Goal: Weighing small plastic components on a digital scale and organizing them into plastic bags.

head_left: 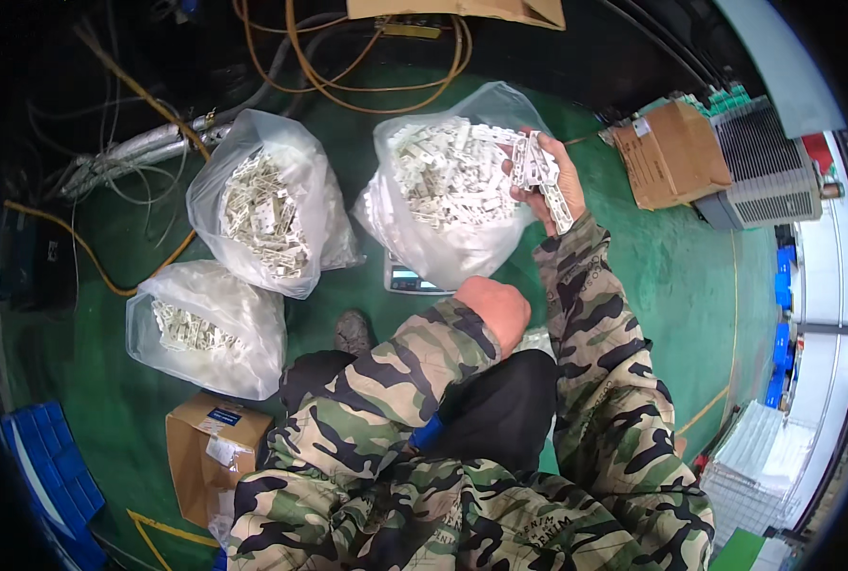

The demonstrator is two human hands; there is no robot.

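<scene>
My right hand (pixel 564 178) is closed around a few white plastic parts (pixel 535 169) with cut-out, lattice-like shapes. It holds them at the right rim of a large clear plastic bag (pixel 505 100). Many similar white plastic pieces (pixel 443 171) fill that bag. Under it sits a scale, its lit display (pixel 413 279) showing at the near edge. My left hand (pixel 497 309) is curled into a fist near my knee, just in front of the scale; nothing sticks out of it, and its fingertips face away from view.
Two more clear bags (pixel 324 205) (pixel 253 357) of white parts stand to the left. Nearby are a cardboard box (pixel 216 447) and blue crates (pixel 53 466). Orange hoses (pixel 348 88) loop at the back. Another carton (pixel 671 157) stands right beside a grey ribbed unit (pixel 762 152).
</scene>
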